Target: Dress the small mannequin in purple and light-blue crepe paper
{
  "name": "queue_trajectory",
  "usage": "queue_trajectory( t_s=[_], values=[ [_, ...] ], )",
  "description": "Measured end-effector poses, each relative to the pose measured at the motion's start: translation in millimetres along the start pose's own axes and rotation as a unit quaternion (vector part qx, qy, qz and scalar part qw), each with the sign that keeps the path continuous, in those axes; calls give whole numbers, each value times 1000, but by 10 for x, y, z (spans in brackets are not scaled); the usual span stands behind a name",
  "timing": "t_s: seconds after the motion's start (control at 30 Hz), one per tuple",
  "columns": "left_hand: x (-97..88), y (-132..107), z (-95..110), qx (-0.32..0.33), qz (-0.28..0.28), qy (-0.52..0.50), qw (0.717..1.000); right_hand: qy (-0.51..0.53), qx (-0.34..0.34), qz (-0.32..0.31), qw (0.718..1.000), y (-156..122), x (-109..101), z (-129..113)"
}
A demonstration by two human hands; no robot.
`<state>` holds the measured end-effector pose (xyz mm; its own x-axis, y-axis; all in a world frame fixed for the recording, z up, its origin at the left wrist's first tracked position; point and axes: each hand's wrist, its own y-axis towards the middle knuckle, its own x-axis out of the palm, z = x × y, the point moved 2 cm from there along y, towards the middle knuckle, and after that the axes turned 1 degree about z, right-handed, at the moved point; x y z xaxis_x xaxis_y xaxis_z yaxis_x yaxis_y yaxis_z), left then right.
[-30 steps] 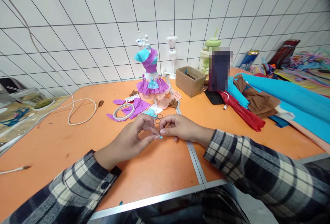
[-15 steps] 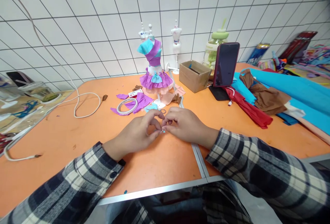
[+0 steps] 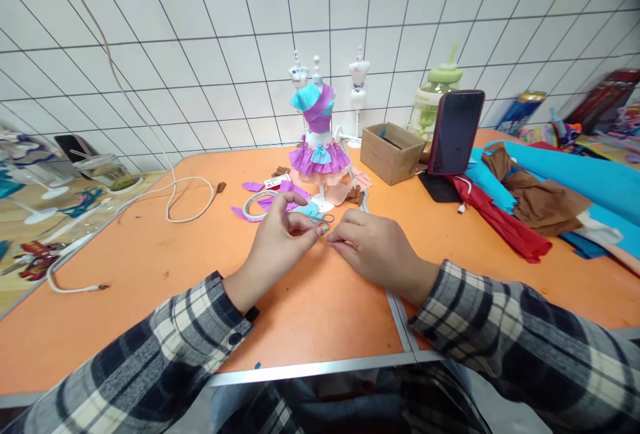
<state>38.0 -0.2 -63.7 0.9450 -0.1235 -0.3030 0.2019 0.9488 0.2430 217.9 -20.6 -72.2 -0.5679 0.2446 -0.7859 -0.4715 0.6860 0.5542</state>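
My left hand (image 3: 280,244) is closed in a pinch on a tiny light-blue and white scrap (image 3: 323,231), too small to make out fully. Facing it, my right hand (image 3: 377,247) also pinches, its fingertips close to the scrap; what they hold is hidden. Just beyond the fingertips lie small scissors (image 3: 327,219), handle loops toward my right hand. Behind them a miniature dress form (image 3: 320,121) stands upright in a purple and light-blue wrap with a ruffled purple and peach skirt. Around its base are purple paper scraps (image 3: 295,189) and a roll of tape (image 3: 246,209).
Bare white mannequins (image 3: 359,77) stand behind. Right of the dress form are a cardboard box (image 3: 390,157), a phone on a stand (image 3: 456,133), a green-lidded bottle (image 3: 443,77) and coloured crepe sheets (image 3: 545,197). A white cable (image 3: 193,179) curls at left.
The view has shifted, so the scene sits further right. My fingertips have parted slightly, the left hand has lifted a little, and the scissors show more behind them.
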Motion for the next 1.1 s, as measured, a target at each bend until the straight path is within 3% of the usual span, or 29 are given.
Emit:
queue_trajectory(
  t_s=[0.07, 0.13, 0.23, 0.27, 0.33, 0.4, 0.43, 0.53, 0.73, 0.93, 1.1],
  values=[
    [-24, 28, -29, -35, 16, -77, 996, -5, 6, -16, 1000, 3, 6, -5],
    [-53, 44, -42, -36, 38, -88, 995, 36, 41, -16, 998, 20, 19, 10],
    [-73, 37, -34, 4, 65, -29, 997, 180, 168, -5, 969, 59, 60, 75],
    [-72, 26, -25, 27, 71, 4, 997, 252, 224, -19, 941, 65, 87, 98],
    [-65, -7, -3, 78, 84, 80, 990, 411, 325, -61, 850, 61, 153, 117],
    [-57, -42, 20, 122, 90, 150, 977, 535, 380, -86, 749, 47, 202, 102],
    [-54, -57, 30, 138, 90, 176, 970, 573, 392, -87, 714, 39, 215, 92],
    [-51, -85, 54, 169, 84, 215, 958, 624, 406, -89, 661, 21, 232, 71],
    [-36, -104, 74, 199, 79, 251, 944, 662, 407, -96, 621, 14, 242, 61],
    [-22, -115, 79, 208, 85, 257, 940, 663, 413, -88, 618, 28, 248, 26],
    [4, -108, 88, 187, 84, 205, 957, 661, 427, -73, 613, 48, 243, 1]
  ],
)
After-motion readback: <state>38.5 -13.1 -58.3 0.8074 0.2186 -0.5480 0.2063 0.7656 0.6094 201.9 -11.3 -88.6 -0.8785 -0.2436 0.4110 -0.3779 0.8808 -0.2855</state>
